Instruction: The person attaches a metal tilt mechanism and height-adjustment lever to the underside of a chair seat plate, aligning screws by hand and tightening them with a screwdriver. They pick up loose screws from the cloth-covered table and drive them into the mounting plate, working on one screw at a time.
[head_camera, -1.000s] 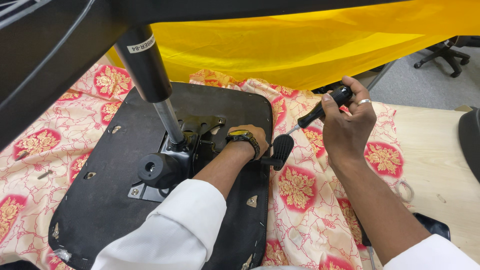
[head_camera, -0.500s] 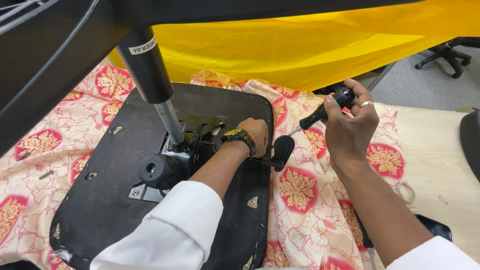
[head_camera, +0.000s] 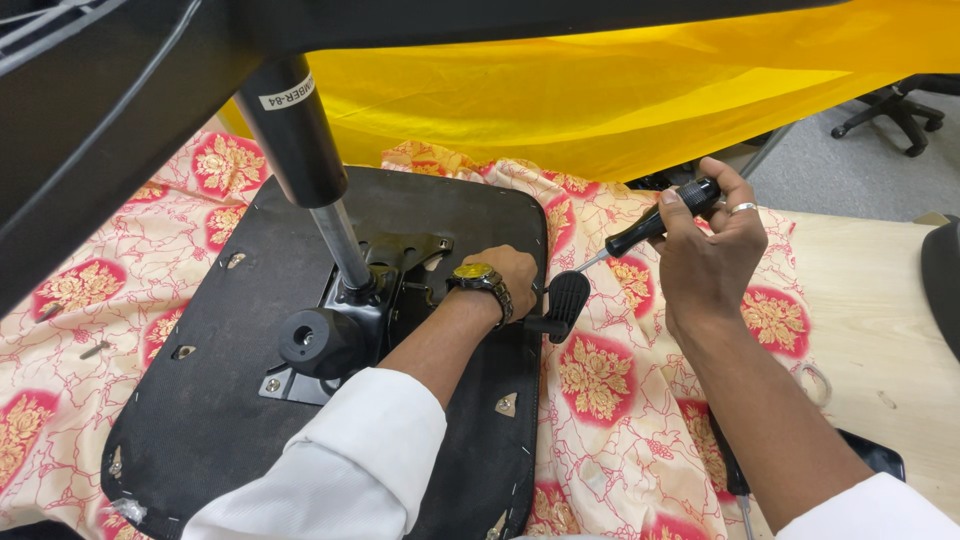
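While the right hand (head_camera: 712, 250) is closed around a black-handled screwdriver (head_camera: 655, 222), with the shaft angling down-left toward the lever paddle (head_camera: 567, 300), the left hand (head_camera: 505, 282) is curled on the metal mechanism plate (head_camera: 400, 262) at the centre of the frame. I can't tell if it's actually gripping anything there or just pressing. The upturned chair seat (head_camera: 210, 390) lies flat on the surface, underside up, with the gas cylinder (head_camera: 305, 165) sticking up toward the camera.

If I were doing it, I'd keep that left hand bracing the plate so the seat doesn't slide on the cloth, and get the tip lined up square before pushing. The tip itself is hidden behind the paddle, so I can't see where it lands.

Around it: a red-and-cream floral cloth (head_camera: 620, 400) under everything, bunched at the top, yellow fabric (head_camera: 600, 90) behind, and a loose screw (head_camera: 95, 349) on the cloth at the left. The cylinder and a big black part (head_camera: 120, 90) across the upper left crowd the view, and the wristwatch (head_camera: 478, 280) sits close to the metal edges.
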